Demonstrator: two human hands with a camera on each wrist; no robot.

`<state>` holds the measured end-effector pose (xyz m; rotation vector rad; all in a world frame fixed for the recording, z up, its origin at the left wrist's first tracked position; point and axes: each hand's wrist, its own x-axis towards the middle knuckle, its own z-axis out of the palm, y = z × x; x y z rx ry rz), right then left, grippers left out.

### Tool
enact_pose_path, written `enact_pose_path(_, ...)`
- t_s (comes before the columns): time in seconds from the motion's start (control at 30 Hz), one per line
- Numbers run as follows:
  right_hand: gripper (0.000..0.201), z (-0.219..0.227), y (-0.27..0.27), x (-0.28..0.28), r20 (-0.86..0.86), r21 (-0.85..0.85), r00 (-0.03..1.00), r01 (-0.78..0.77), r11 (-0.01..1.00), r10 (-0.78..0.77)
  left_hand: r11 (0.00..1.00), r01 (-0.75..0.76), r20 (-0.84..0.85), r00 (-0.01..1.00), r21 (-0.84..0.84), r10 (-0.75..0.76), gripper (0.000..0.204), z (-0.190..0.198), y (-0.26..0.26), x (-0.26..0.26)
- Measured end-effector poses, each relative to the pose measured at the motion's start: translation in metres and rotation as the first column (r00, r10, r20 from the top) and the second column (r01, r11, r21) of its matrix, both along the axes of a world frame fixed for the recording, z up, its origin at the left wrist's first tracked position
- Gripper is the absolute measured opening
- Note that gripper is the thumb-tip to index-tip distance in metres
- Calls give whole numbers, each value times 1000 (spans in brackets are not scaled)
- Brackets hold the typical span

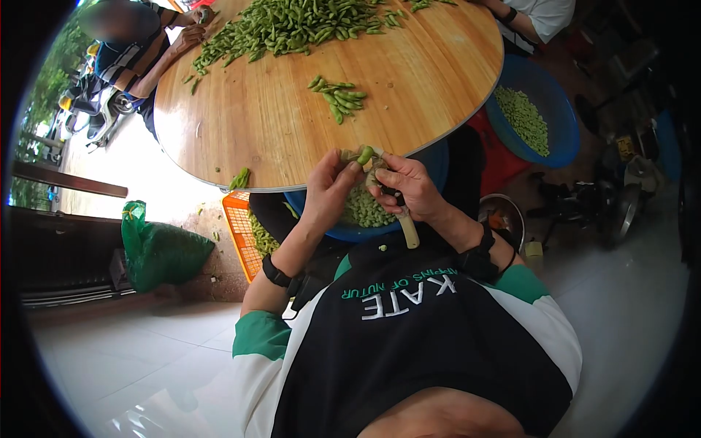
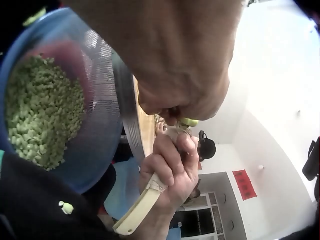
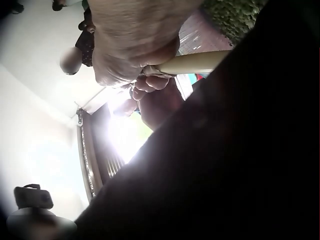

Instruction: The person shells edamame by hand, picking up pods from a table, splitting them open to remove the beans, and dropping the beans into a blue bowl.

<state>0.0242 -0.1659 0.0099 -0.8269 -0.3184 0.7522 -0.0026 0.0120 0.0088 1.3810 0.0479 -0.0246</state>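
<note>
Over the table's near edge, my left hand [image 1: 330, 191] pinches a green soybean pod [image 1: 366, 155] between thumb and fingers. Close beside it, my right hand [image 1: 410, 187] grips a knife-like tool with a cream handle [image 2: 141, 207]; the handle sticks out below the palm, and its working end is hidden by the fingers. The two hands meet at the pod. Under them stands a blue basin [image 2: 102, 145] holding shelled green beans [image 1: 367, 207]. A small group of pods [image 1: 339, 97] lies on the wooden table [image 1: 270, 124] just ahead.
A large heap of pods [image 1: 292, 25] covers the table's far side, where other people sit. At right is another blue basin [image 1: 566, 139] of shelled beans. An orange crate [image 1: 237, 219] and a green plastic bag [image 1: 161, 252] stand on the floor at left.
</note>
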Motion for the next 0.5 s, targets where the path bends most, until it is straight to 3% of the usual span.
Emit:
enact_pose_path(0.13,33,6,0,-2,16,-46,999,39,998,-38,990,-42,146,989,137,22,11,-7,-3,-2)
enact_pose_path(0.27,33,6,2,-4,76,-76,993,91,993,-85,992,-76,195,979,98,56,13,-12,-11,-4)
enact_pose_path(0.37,32,3,2,-2,12,-39,998,56,998,-56,997,-72,185,980,-24,75,13,-13,-11,-5)
enact_pose_path(0.43,33,4,-1,0,-18,-9,999,27,1000,-27,977,59,25,998,-207,-55,14,-13,-1,-2)
enact_pose_path(0.47,33,4,-4,0,-50,20,999,0,1000,1,976,57,24,998,-208,-53,14,-13,4,1)
enact_pose_path(0.5,33,3,-7,1,-53,16,999,-5,1000,6,917,154,-30,984,-367,-177,14,-9,8,3)
